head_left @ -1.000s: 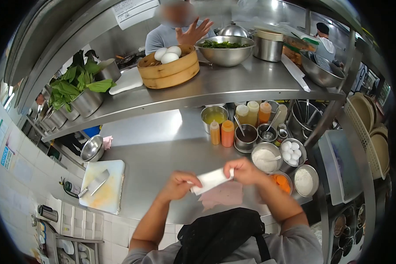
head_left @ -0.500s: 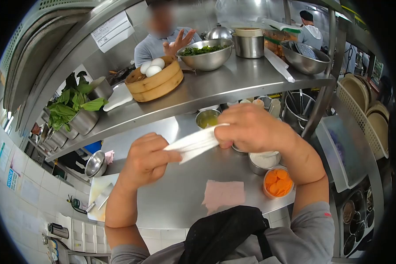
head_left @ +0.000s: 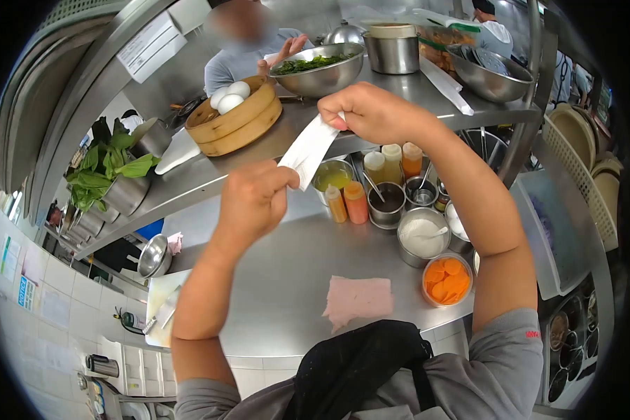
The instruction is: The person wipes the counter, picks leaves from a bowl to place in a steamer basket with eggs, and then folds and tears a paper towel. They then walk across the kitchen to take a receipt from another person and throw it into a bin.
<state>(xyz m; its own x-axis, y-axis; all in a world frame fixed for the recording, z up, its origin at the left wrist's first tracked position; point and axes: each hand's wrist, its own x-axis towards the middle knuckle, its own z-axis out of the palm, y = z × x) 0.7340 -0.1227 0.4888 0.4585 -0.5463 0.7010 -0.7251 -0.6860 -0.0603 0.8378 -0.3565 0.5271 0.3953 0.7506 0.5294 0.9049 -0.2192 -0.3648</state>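
A folded white strip of cloth or paper [head_left: 309,150] is stretched at a slant between my hands, above the steel counter [head_left: 273,294]. My left hand [head_left: 255,197] pinches its lower end, the fingers curled in. The upper end is gripped in the closed fist of my right hand [head_left: 365,112], raised in front of the shelf edge. Below the strip stand squeeze bottles [head_left: 355,203] and a metal pot of yellow liquid [head_left: 333,175]. A pink cloth [head_left: 358,299] lies flat on the counter near my body.
Sliced carrots [head_left: 446,280] and a pot of white powder [head_left: 423,236] sit at the right. The raised shelf [head_left: 301,157] carries a bamboo steamer [head_left: 238,122] with eggs and a bowl of greens [head_left: 318,70]. A knife [head_left: 164,308] rests at left. A co-worker [head_left: 248,59] stands behind the shelf.
Both hands have risen, carrying the white strip up and away from my body; it now slants more steeply. Bottles and pots formerly behind my right arm now show.
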